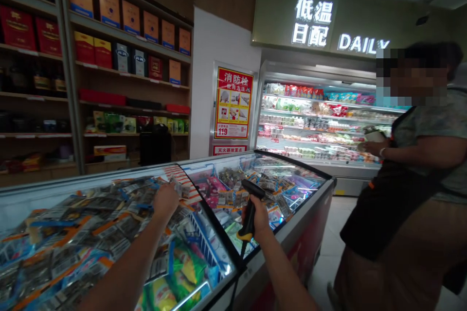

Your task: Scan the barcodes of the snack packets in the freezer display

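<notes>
My right hand (260,215) is wrapped round the handle of a black barcode scanner (249,216) with a yellow trim at its base. The scanner is upright over the freezer's dividing frame, its cord running down the front. My left hand (166,201) is closed at the far side of the left freezer section, by a striped orange-and-white piece (184,189). Something small and greyish shows at its fingertips, too blurred to name. Below it lie many frozen packets (113,223) with orange and blue edges, and green-and-yellow bags (182,267).
The chest freezer (292,233) spans the front. Right of it stands a person in a dark apron (386,204), holding a container (374,135). Boxed shelves (131,48) rise at the left; a lit refrigerated display (314,121) is at the back.
</notes>
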The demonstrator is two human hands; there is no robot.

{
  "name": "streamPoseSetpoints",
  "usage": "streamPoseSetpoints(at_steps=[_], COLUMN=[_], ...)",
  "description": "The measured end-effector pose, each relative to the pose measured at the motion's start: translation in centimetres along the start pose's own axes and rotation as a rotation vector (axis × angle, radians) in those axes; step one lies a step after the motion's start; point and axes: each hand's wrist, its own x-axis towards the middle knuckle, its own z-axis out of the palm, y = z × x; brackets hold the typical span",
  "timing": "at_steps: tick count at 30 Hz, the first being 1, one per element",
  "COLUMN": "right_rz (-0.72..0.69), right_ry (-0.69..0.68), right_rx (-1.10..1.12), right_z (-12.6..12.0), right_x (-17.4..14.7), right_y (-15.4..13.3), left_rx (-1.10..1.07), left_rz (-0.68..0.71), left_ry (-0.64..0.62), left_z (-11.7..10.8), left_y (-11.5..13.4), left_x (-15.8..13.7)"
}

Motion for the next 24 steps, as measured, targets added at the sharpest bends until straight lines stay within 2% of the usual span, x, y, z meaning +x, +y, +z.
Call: streamPoseSetpoints(at_steps=[3,6,9,12,14,17,21,24], right_rz=[0.003,0.011,0.024,0.024,0.019,0.012,0.016,0.024], right_ry=[0.013,0.02,0.039,0.052,0.049,0.046,0.059,0.071], right_rx=[0.005,0.019,0.024,0.015,0.007,-0.002,0.008,0.015], right_z=[-0.1,-0.5,-1.1,-1.7,-2.0,-2.3,-2.6,-2.7], right_x=[-0.1,0.0,0.1,0.2,0.2,0.2,0.4,0.7], right_y=[0.0,0.0,0.0,0.0,-0.1,-0.2,-0.2,0.0], left_rx=[0.078,0.166,0.214,0.248,0.276,0.298,0.302,0.206], left_rz=[-0.046,-0.07,0.088,0.305,0.357,0.359,0.336,0.269], left_ry=[0.036,0.129,0.17,0.039,-0.073,-0.148,-0.172,-0.163], left_z=[-0.5,-0.8,0.2,2.0,3.0,3.7,3.4,2.8], left_y=[-0.7,-0.2,1.2,2.6,2.9,2.0,-0.5,-1.0], left_x=[-0.7,-1.1,-1.3,-1.7,-2.1,-2.0,-0.7,0.2])
